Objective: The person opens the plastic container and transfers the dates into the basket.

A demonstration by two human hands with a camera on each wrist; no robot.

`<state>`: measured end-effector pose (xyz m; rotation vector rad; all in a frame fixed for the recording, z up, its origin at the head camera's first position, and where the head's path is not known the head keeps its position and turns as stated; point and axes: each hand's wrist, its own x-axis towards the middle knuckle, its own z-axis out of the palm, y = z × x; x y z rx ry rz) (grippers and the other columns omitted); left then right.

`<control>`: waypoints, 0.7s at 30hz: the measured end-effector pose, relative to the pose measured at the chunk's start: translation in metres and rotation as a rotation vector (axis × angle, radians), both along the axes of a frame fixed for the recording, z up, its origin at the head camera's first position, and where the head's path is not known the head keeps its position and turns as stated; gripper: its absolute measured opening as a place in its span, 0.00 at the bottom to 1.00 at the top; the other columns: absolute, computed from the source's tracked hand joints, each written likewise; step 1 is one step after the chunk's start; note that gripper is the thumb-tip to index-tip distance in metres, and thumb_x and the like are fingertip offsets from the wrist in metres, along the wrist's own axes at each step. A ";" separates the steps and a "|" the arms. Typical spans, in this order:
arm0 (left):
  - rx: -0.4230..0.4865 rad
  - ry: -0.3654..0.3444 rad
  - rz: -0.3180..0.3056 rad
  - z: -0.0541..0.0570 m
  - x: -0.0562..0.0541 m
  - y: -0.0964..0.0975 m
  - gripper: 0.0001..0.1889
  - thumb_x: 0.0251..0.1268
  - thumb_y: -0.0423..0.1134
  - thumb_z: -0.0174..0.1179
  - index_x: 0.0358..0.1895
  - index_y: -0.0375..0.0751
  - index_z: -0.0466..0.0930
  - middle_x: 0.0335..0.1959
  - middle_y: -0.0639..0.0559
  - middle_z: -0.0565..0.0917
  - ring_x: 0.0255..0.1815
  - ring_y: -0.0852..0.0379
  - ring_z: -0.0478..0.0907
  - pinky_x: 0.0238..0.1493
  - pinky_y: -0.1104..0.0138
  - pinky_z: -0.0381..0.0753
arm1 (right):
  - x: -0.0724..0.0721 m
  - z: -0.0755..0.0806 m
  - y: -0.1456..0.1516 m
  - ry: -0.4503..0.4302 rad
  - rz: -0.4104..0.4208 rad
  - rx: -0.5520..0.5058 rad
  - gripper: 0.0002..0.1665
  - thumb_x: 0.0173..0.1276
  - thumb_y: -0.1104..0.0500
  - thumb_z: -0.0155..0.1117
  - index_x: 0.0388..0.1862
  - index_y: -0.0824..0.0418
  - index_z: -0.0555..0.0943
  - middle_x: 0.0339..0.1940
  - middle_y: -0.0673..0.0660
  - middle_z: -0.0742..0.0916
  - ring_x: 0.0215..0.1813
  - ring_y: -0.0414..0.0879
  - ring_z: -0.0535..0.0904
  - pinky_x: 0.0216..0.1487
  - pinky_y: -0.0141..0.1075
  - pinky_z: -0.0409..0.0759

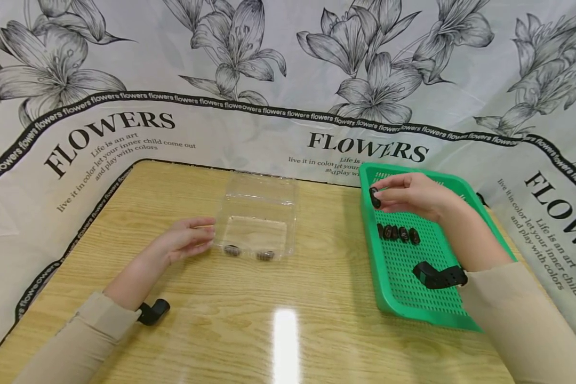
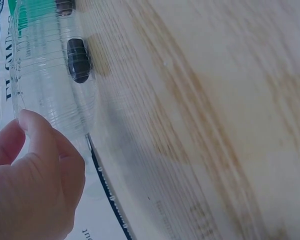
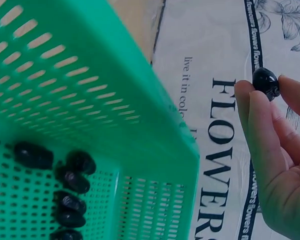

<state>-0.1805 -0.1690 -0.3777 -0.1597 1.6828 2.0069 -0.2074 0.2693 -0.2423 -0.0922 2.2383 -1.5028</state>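
My right hand (image 1: pixel 409 196) pinches a dark, glossy, oval date (image 3: pixel 265 82) between thumb and fingertips. It is raised over the left rim of a green plastic basket (image 1: pixel 383 290). Inside the basket, several more dates (image 1: pixel 403 234) lie in a short row. My left hand (image 1: pixel 186 239) reaches to the left edge of a clear plastic clamshell box (image 1: pixel 256 229), its fingertips right at the wall. The box's lid stands folded back on the far side. Two dates (image 2: pixel 79 60) sit along the near side of the box.
Both stand on a wood-grain table (image 1: pixel 221 325), the box left of the basket. A white flower-printed cloth (image 1: pixel 249 128) hangs behind the table and round its sides. Black straps (image 1: pixel 439 276) circle both wrists. Bright glare lies on the table's near middle.
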 end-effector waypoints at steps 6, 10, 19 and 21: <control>0.001 0.002 0.003 0.001 0.000 0.001 0.31 0.67 0.26 0.50 0.71 0.28 0.50 0.47 0.46 0.71 0.39 0.62 0.77 0.43 0.73 0.80 | 0.005 -0.008 0.016 -0.011 -0.010 0.025 0.13 0.67 0.64 0.59 0.50 0.62 0.74 0.38 0.51 0.82 0.41 0.42 0.82 0.47 0.37 0.81; 0.000 0.007 0.000 0.001 0.001 0.001 0.31 0.67 0.26 0.50 0.70 0.28 0.50 0.48 0.45 0.71 0.39 0.62 0.76 0.43 0.73 0.80 | 0.008 -0.015 0.024 -0.030 -0.004 0.043 0.12 0.68 0.64 0.58 0.50 0.61 0.74 0.37 0.51 0.82 0.40 0.42 0.82 0.47 0.37 0.81; 0.002 0.004 0.004 -0.002 0.000 0.001 0.31 0.67 0.26 0.50 0.71 0.28 0.50 0.48 0.44 0.69 0.39 0.62 0.76 0.42 0.73 0.80 | 0.014 -0.034 0.039 -0.092 -0.006 0.054 0.14 0.67 0.65 0.59 0.51 0.62 0.74 0.35 0.53 0.80 0.36 0.43 0.82 0.45 0.36 0.82; -0.001 0.005 0.003 -0.003 -0.001 0.001 0.31 0.67 0.26 0.50 0.71 0.28 0.50 0.47 0.45 0.70 0.39 0.62 0.76 0.42 0.73 0.80 | 0.015 -0.040 0.042 -0.115 -0.009 0.051 0.15 0.66 0.65 0.59 0.51 0.62 0.73 0.34 0.54 0.81 0.36 0.44 0.82 0.44 0.37 0.82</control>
